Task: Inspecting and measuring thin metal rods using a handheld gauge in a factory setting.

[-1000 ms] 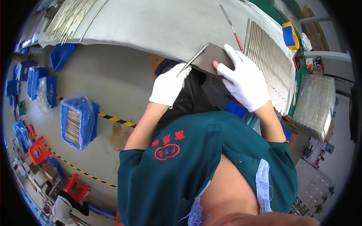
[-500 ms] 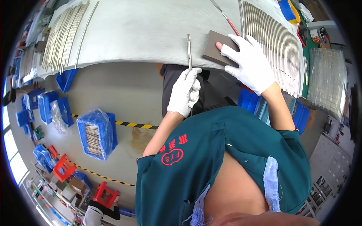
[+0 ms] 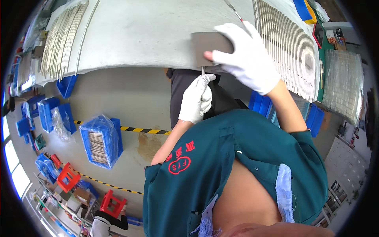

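My gloved left hand is closed around a thin metal rod at the near edge of the table. The rod's far part is hidden beneath a flat grey-brown block. My gloved right hand, its bare thumb tip showing, grips the block by its right side and is slightly blurred. Beyond that hand lies a thin tool with a red handle, partly covered by the fingers. To the right, a neat row of metal rods rests on the white cloth.
A looser pile of rods lies at the table's left end, with a single rod beside it. The white cloth covers the table. On the floor stands a blue bin of rods. A person is at lower left near red stools.
My right hand has moved left with the block, which now covers the rod's exposed end. My left hand has shifted slightly to the right, still holding the rod.
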A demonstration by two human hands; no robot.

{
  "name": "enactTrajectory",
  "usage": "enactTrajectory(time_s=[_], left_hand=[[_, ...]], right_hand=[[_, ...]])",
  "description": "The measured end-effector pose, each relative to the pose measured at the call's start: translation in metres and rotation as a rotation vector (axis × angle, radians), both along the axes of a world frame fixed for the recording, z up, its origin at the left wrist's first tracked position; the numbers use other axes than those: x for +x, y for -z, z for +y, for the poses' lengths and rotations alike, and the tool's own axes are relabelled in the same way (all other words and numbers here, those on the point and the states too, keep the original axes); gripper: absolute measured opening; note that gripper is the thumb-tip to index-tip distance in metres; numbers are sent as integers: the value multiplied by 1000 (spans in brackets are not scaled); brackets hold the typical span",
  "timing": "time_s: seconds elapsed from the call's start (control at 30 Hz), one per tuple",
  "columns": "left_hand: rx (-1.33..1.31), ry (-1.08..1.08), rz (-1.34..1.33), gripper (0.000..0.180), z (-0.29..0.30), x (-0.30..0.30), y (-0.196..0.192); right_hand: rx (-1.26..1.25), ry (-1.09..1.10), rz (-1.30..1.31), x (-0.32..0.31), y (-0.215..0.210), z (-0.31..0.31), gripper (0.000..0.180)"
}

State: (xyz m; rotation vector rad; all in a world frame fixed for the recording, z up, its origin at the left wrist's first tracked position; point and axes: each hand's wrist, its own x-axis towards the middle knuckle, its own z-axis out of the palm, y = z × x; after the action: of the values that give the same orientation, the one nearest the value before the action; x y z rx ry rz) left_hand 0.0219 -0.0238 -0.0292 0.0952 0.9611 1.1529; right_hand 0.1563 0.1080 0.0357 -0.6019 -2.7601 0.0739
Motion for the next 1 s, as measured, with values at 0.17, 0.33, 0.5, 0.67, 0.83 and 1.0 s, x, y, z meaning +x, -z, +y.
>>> enactTrajectory(time_s=[0.17, 0.33, 0.5, 0.67, 0.83, 1.0], left_hand=[[66, 62, -312, 31, 0, -4, 12], [50, 34, -485, 24, 0, -7, 24], [10, -29, -463, 19, 0, -3, 25], [56, 19, -504, 24, 0, -2, 31], [70, 27, -639, 32, 0, -4, 34], [31, -35, -1032, 32, -1, -1, 38]], right_hand=[[45, 2, -24, -23, -1, -7, 28], [13, -9, 4, -20, 5, -1, 28], [-59, 148, -142, 29, -7, 5, 39], [33, 46, -83, -2, -9, -5, 34], [31, -36, 20, -29, 1, -9, 29], [80, 44, -22, 6, -6, 8, 34]])
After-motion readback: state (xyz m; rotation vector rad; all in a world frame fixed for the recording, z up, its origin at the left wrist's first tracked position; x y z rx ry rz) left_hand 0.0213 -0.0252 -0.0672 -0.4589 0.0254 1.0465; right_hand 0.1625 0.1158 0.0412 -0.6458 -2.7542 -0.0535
